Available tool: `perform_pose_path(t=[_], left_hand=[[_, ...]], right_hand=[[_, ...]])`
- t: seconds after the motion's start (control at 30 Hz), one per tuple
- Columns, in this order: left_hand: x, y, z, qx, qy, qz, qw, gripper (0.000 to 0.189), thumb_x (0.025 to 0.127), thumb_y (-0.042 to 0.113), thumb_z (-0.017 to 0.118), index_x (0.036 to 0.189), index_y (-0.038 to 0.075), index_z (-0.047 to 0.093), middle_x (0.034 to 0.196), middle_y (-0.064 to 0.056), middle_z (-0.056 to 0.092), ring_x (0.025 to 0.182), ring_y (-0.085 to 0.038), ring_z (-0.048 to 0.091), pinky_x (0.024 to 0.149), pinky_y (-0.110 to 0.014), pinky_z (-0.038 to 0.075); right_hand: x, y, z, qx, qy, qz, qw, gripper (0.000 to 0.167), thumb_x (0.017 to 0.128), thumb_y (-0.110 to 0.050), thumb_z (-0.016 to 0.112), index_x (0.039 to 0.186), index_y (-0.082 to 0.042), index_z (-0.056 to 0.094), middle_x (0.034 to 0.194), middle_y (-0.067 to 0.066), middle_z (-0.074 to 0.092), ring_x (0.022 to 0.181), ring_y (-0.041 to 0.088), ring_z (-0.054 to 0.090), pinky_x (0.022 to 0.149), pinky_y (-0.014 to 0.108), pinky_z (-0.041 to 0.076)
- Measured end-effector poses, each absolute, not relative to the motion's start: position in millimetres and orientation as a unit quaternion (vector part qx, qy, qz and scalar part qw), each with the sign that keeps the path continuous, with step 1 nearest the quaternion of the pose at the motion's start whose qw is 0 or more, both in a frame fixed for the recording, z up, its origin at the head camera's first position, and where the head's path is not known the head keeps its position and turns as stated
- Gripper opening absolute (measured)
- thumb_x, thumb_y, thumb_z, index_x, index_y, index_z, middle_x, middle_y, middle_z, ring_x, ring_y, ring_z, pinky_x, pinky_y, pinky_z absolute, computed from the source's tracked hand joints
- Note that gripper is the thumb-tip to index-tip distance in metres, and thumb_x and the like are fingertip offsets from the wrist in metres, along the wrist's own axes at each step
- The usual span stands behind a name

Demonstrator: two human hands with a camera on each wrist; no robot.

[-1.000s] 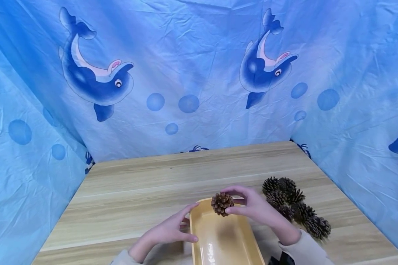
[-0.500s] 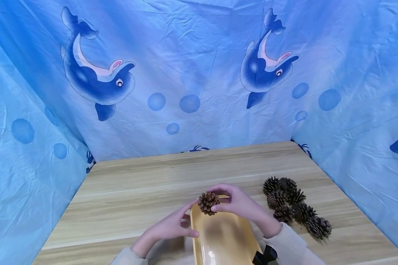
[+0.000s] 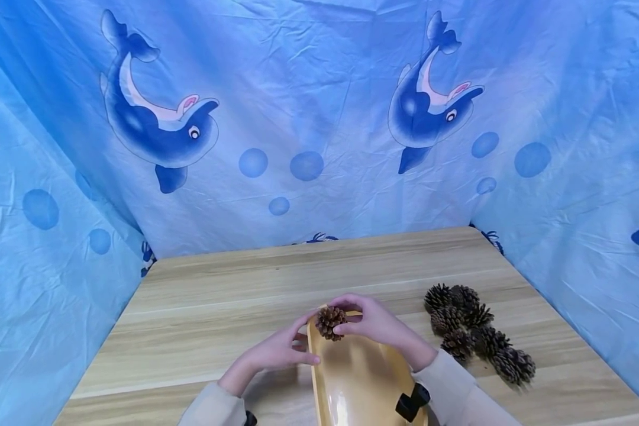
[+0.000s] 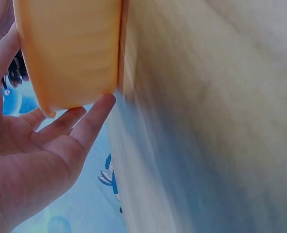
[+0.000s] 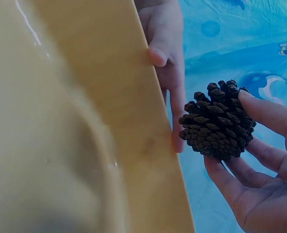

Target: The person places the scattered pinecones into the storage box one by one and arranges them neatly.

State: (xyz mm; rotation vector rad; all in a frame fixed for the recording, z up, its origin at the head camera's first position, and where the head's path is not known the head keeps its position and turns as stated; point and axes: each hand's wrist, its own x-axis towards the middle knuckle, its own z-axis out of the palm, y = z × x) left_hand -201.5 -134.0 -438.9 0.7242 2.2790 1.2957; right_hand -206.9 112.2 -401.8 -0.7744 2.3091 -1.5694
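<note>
A brown pine cone point(image 3: 331, 323) hangs over the far left corner of a yellow plastic tray point(image 3: 359, 384). My right hand point(image 3: 373, 325) pinches the cone from the right, between thumb and fingers. In the right wrist view the pine cone point(image 5: 218, 121) is beside the tray's rim, its scales spread. My left hand point(image 3: 277, 352) holds the tray's far left corner, thumb on the rim. The left wrist view shows fingertips point(image 4: 104, 103) of that hand against the outer wall of the tray point(image 4: 73, 53). The tray's interior shows no cones.
Several dark pine cones point(image 3: 460, 325) lie in a cluster on the wooden table point(image 3: 218, 313), right of the tray. A blue cloth point(image 3: 309, 118) with printed dolphins hangs behind and on both sides of the table. Black wrist straps show at the sleeves.
My right hand has carried the pine cone leftward across the tray to its far left corner and slightly lower. My left hand stays at the tray, which has shifted slightly away from me.
</note>
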Motion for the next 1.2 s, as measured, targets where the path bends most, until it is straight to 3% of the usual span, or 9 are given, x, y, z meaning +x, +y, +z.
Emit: perform_pose_path(t=[0.23,0.43,0.6,0.77,0.97,1.2], left_hand=[[-209.0,-134.4,-439.5,0.250,0.812,0.477,0.227,0.098,0.082,0.026,0.076,0.156,0.013,0.013,0.155,-0.023,0.029,0.129,-0.043,0.048,0.106,-0.057,0.044],[-212.4,-133.3,-440.6,0.250,0.811,0.480,0.223,0.098,0.083,0.027,0.075,0.157,0.016,0.012,0.157,-0.024,0.025,0.130,-0.047,0.046,0.103,-0.058,0.046],[-213.2,-133.3,-441.2,0.247,0.806,0.488,0.225,0.098,0.083,0.026,0.075,0.157,0.017,0.011,0.156,-0.024,0.027,0.129,-0.046,0.046,0.103,-0.056,0.047],[-212.9,-132.9,-441.0,0.251,0.805,0.492,0.219,0.097,0.083,0.024,0.075,0.157,0.016,0.012,0.156,-0.024,0.028,0.129,-0.045,0.048,0.104,-0.057,0.046],[-212.4,-134.1,-440.5,0.250,0.811,0.484,0.211,0.097,0.083,0.024,0.075,0.157,0.017,0.013,0.159,-0.023,0.020,0.130,-0.049,0.044,0.106,-0.062,0.041],[-213.4,-133.8,-441.6,0.258,0.806,0.485,0.218,0.098,0.083,0.025,0.075,0.157,0.018,0.012,0.159,-0.025,0.019,0.128,-0.052,0.045,0.103,-0.059,0.045]], right_hand=[[-213.2,110.1,-409.4,-0.256,0.814,-0.512,0.098,0.048,0.084,-0.018,0.074,0.127,-0.005,0.059,0.129,0.016,0.061,0.118,0.035,0.060,0.096,0.038,0.055],[-218.0,108.0,-417.3,-0.263,0.828,-0.490,0.073,0.045,0.083,-0.016,0.074,0.124,-0.003,0.061,0.126,0.017,0.063,0.118,0.036,0.059,0.097,0.038,0.055],[-219.2,105.7,-417.9,-0.234,0.851,-0.466,0.059,0.045,0.081,-0.015,0.076,0.123,-0.008,0.063,0.128,0.016,0.063,0.117,0.037,0.060,0.097,0.046,0.054],[-220.1,102.9,-419.4,-0.220,0.869,-0.439,0.053,0.045,0.078,-0.014,0.077,0.121,-0.010,0.064,0.128,0.016,0.063,0.108,0.038,0.065,0.090,0.047,0.057],[-223.7,98.0,-424.0,-0.234,0.883,-0.402,0.052,0.045,0.079,-0.018,0.078,0.121,-0.009,0.064,0.123,0.013,0.066,0.103,0.034,0.068,0.087,0.043,0.058],[-225.5,92.2,-426.0,-0.246,0.891,-0.377,0.051,0.048,0.078,-0.016,0.079,0.121,-0.003,0.063,0.123,0.016,0.065,0.104,0.035,0.066,0.091,0.049,0.055]])
